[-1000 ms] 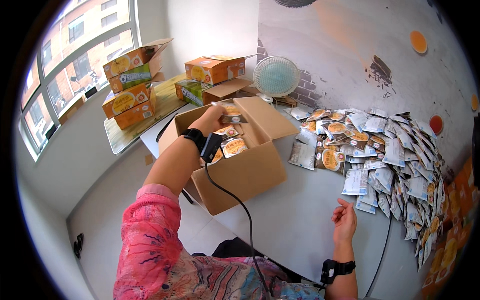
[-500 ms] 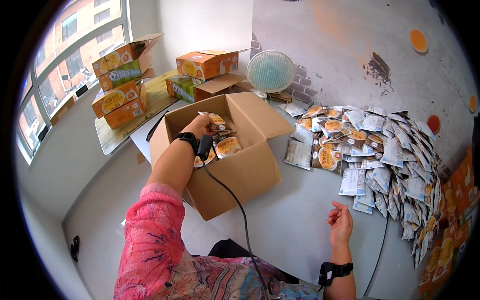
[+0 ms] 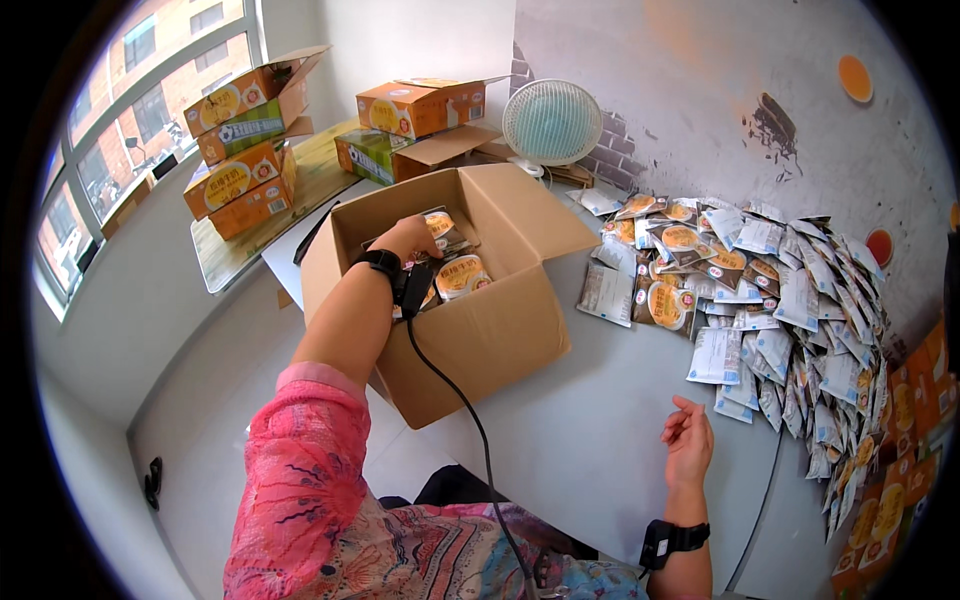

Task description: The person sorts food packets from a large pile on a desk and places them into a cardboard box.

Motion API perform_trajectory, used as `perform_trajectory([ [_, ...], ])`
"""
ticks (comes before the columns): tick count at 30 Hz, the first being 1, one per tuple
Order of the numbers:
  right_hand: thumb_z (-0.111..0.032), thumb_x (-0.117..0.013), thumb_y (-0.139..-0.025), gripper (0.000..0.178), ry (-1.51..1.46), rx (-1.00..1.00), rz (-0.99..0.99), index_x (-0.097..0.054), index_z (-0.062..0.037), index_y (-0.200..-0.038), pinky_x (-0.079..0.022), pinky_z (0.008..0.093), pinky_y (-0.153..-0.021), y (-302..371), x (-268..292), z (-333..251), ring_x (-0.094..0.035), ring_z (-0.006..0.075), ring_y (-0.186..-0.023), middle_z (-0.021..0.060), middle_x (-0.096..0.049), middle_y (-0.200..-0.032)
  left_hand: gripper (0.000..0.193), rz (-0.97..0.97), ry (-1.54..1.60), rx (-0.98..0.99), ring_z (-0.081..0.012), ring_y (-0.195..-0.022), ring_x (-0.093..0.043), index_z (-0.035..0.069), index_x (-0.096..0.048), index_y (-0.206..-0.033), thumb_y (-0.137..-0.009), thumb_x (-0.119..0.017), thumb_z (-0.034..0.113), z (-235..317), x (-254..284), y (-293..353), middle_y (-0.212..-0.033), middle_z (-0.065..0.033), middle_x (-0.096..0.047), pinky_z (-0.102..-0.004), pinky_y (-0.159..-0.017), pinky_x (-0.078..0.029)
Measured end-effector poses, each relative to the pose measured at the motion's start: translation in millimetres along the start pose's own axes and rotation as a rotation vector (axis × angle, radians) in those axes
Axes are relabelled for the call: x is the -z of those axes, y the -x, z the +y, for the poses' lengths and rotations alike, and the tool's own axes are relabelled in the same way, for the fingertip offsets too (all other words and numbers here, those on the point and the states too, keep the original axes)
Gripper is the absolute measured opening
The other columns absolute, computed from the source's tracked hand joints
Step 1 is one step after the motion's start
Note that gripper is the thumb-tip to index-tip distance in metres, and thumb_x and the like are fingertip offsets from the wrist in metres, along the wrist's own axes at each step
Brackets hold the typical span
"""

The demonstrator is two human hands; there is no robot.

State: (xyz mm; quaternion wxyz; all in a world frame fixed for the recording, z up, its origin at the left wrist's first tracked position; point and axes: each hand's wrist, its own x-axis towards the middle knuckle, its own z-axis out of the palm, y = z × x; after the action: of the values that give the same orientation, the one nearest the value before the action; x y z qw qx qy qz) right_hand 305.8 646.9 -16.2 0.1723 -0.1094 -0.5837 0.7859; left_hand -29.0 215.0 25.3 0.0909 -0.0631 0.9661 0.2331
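My left hand (image 3: 408,238) reaches down inside an open cardboard box (image 3: 490,345), its fingers curled at the left edge of a brown packet (image 3: 440,222) with an orange-and-white picture. The fingertips are partly hidden. Another such packet (image 3: 463,277) lies nearer the front wall of the box, and part of one more shows beside my wrist. Palm turned up, my right hand (image 3: 688,440) rests over the grey table, its fingers loosely bent and apart, with nothing in them. Nearest to it is a white-backed packet (image 3: 715,355) at the edge of a large pile.
The packet pile (image 3: 790,290) covers the table's right side against the wall. A small fan (image 3: 552,122) stands behind the box. Orange and green cartons (image 3: 235,180) are stacked at the back left, others (image 3: 420,108) at the back. A cable (image 3: 465,400) hangs from my left wrist device.
My left hand has lowered the packet deeper into the box, where it lies flatter. The view has shifted slightly; my right hand has stayed nearly still.
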Motion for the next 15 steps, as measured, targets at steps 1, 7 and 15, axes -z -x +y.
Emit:
perform_trajectory([
  [1, -0.037, -0.038, -0.094, 0.042, -0.002, -0.005, 0.002, -0.055, 0.0013, -0.1, -0.038, 0.0214, -0.053, 0.0, -0.4, -0.3, -0.045, 0.0091, -0.057, 0.0029, -0.05, -0.068, 0.052, -0.013, -0.052, -0.029, -0.0287, -0.073, -0.064, -0.005, -0.063, -0.09, -0.058, -0.081, 0.033, -1.9, -1.4, -3.2, -0.087, -0.0166, -0.065, -0.038, -0.063, -0.054],
  [7, -0.035, -0.037, -0.094, 0.041, 0.004, -0.01, 0.011, -0.055, 0.0014, -0.1, -0.038, 0.0219, -0.054, 2.0, 0.4, -3.0, -0.045, 0.0092, -0.058, 0.0032, -0.051, -0.069, 0.072, 0.078, -0.255, -0.08, -0.029, -0.092, -0.06, -0.001, -0.058, -0.105, -0.05, -0.083, 0.039, 6.2, -5.4, -1.9, -0.098, -0.0164, -0.062, -0.0347, -0.078, -0.05],
  [15, -0.033, -0.036, -0.095, 0.041, 0.043, -0.019, -0.01, -0.056, 0.0016, -0.101, -0.039, 0.0226, -0.057, 1.8, 5.5, -2.2, -0.045, 0.0091, -0.061, 0.0028, -0.053, -0.072, 0.081, 0.04, -0.003, -0.108, -0.0316, -0.106, -0.053, 0.006, -0.054, -0.116, -0.049, -0.083, 0.039, -3.3, -7.7, -3.3, -0.111, -0.0154, -0.058, -0.0361, -0.088, -0.044],
])
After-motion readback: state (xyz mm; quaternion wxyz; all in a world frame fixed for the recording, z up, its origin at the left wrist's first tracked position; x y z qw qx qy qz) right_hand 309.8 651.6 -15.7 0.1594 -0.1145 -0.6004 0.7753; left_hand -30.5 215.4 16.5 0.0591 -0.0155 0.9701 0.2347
